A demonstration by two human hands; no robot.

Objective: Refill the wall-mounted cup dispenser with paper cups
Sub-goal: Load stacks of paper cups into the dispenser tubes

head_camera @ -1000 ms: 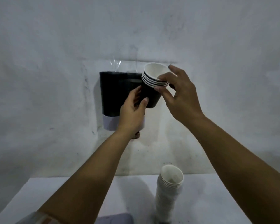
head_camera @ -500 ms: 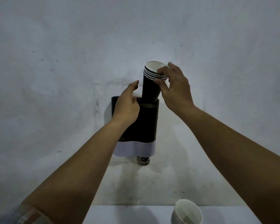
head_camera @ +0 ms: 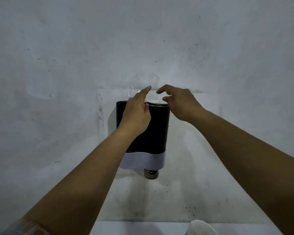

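2 empty hands (head_camera: 159,107) atop upright cup dispenser (head_camera: 153,131), long axis vertical

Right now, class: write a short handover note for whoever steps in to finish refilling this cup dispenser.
Left hand: open, palm resting against the dispenser's upper front, holding nothing.
Right hand: open, fingers curled just above the top opening, holding nothing.
Dispenser: black, on the wall, white band at the base; one cup's bottom pokes out below.
Done: no cups in either hand; none stick up above the top.
Left: a white cup stack waits on the table, bottom edge. Load it if there is room.
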